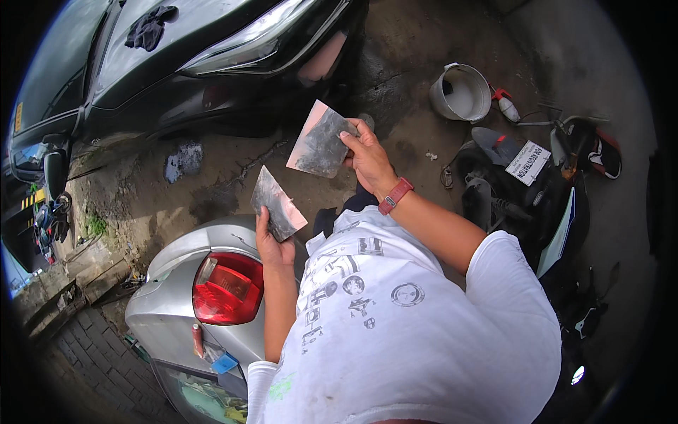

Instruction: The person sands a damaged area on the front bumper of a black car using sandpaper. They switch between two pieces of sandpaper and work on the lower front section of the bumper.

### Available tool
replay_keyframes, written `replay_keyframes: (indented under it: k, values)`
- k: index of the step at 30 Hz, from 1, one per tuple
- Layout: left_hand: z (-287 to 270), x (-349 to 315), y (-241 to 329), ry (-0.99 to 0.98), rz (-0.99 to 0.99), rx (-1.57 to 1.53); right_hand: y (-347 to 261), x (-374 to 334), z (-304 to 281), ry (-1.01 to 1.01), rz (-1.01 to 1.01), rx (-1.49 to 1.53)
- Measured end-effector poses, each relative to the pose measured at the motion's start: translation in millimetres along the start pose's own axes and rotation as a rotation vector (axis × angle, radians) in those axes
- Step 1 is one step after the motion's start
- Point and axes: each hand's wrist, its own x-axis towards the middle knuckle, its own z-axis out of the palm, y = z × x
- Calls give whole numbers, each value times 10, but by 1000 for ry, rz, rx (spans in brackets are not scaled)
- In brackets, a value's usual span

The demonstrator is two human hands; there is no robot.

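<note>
My right hand (371, 157) pinches the edge of a stiff, squarish pink sheet (322, 143), heavily smudged dark grey, with a bare pink strip along its left side. Lower and to the left, my left hand (273, 246) grips a smaller piece of the same pink and grey sheet (274, 205), thumb at its left edge. This piece has a pink corner on its right. The two pieces are held apart in the air. Whether they are sandpaper or card cannot be made out. A red watch (395, 196) is on my right wrist.
A black car (155, 99) with a dark cloth (150, 28) on it stands ahead. Below left is a silver car (162, 290) with a red tail light (227, 288). A white bucket (460, 93), a spray bottle (506, 106) and a motorcycle (487, 184) are at the right.
</note>
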Motion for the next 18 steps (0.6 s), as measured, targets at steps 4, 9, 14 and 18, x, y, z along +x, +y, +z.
replay_keyframes:
  k: [4,9,14,18]
  values:
    - [-276,-314,16,150,172,25,-52,-705,235,-179,-103,-338]
    - [-228,-518,-1,77,312,53,-60,-1451,501,-771,-693,-1065]
    - [3,-660,-68,73,405,31,-123,-1531,297,-791,-773,-1525]
    - [270,-796,-189,-73,363,32,-529,-1319,-48,-680,-427,-1586]
